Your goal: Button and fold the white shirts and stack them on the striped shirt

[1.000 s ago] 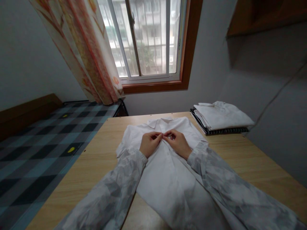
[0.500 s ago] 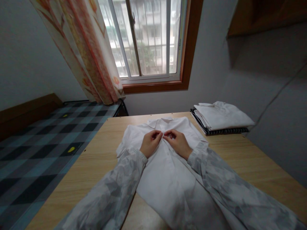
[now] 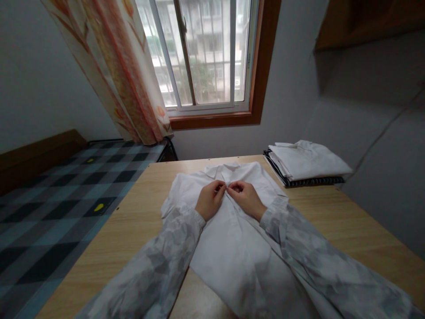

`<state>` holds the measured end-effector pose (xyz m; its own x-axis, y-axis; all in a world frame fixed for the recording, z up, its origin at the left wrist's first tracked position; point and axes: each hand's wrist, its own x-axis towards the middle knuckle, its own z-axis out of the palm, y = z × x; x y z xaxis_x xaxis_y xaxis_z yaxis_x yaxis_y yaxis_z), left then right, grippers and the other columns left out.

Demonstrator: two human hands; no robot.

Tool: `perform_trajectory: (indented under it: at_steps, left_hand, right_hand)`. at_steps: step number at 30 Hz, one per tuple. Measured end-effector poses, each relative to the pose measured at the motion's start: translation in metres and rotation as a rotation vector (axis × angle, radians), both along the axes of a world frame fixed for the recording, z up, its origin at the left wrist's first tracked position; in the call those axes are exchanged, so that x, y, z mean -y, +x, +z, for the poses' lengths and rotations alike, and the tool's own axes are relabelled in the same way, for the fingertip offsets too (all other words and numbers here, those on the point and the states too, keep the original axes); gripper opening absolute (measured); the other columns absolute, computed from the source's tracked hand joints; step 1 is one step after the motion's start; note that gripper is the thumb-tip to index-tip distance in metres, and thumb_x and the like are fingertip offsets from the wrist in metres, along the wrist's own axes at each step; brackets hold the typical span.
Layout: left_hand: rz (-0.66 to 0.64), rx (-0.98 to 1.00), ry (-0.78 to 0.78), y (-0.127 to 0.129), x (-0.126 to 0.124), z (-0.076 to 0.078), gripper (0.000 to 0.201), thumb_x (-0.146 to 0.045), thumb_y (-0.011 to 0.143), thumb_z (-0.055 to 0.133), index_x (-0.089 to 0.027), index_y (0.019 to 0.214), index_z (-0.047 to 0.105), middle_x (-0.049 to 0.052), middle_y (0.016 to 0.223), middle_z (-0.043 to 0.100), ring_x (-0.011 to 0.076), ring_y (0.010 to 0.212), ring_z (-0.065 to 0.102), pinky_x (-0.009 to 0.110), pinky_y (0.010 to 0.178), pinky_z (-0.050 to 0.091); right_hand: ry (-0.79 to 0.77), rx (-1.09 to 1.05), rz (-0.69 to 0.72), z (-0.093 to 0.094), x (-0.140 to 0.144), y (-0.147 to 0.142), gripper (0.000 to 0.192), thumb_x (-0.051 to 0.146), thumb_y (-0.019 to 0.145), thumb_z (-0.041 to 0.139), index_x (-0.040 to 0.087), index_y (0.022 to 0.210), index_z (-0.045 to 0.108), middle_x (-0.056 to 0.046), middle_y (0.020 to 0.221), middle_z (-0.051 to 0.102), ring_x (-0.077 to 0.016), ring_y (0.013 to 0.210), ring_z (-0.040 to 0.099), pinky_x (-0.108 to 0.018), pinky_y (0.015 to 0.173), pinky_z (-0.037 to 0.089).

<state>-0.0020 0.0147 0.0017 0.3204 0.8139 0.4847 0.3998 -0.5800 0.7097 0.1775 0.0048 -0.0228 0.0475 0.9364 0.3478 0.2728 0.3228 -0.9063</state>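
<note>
A white shirt (image 3: 229, 248) lies spread on the wooden table, its collar toward the window and its hem toward me. Both hands meet at the front placket, a little below the collar. My left hand (image 3: 211, 198) pinches the placket cloth between thumb and fingers. Close beside it, fingertips nearly touching, my right hand (image 3: 246, 198) pinches the other edge of the placket. Any button between the fingertips is too small and covered to make out. Camouflage-patterned grey sleeves cover both forearms, which rest across the shirt's sides.
Folded clothes (image 3: 308, 161), white over black, are stacked at the table's back right corner. The wooden table (image 3: 133, 221) has a bed with a checked cover (image 3: 66, 195) along its left. Behind stand a window (image 3: 206, 57) and a flowered curtain (image 3: 116, 66); a wooden shelf (image 3: 372, 26) hangs upper right.
My left hand has shifted very slightly to the right, its fingertips closer to the right hand's. The shirt and my right hand are almost unchanged.
</note>
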Motion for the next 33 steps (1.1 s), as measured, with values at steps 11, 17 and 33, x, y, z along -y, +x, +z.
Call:
perform_trajectory:
  at_steps: [11,17,33]
  left_hand:
    - [0.065,-0.075,0.024,0.002,0.0,-0.002,0.017,-0.03,0.103,0.057,-0.022,0.099,0.071,0.005,0.091,0.077,0.0194,0.081,0.07,0.029,0.075,0.053]
    - [0.153,-0.185,-0.016,0.002,-0.004,-0.007,0.015,-0.029,0.101,0.058,-0.022,0.095,0.07,0.004,0.086,0.076,0.0192,0.076,0.068,0.03,0.072,0.049]
    - [-0.125,-0.49,0.078,-0.014,-0.009,0.003,0.015,-0.038,0.098,0.061,-0.025,0.101,0.069,0.007,0.1,0.073,0.0262,0.098,0.068,0.039,0.098,0.053]
  right_hand:
    - [0.075,0.126,-0.093,0.002,0.002,0.0,0.023,0.041,0.091,0.071,0.02,0.089,0.08,-0.004,0.082,0.078,-0.0193,0.069,0.064,-0.032,0.068,0.049]
    - [0.017,0.067,-0.046,-0.001,0.001,0.001,0.026,0.044,0.09,0.072,0.019,0.092,0.081,-0.006,0.085,0.08,-0.0202,0.073,0.068,-0.031,0.07,0.053]
    - [0.007,0.057,0.173,0.001,-0.01,0.029,0.027,0.044,0.091,0.069,0.019,0.1,0.073,-0.009,0.101,0.08,-0.0237,0.095,0.074,-0.04,0.092,0.06]
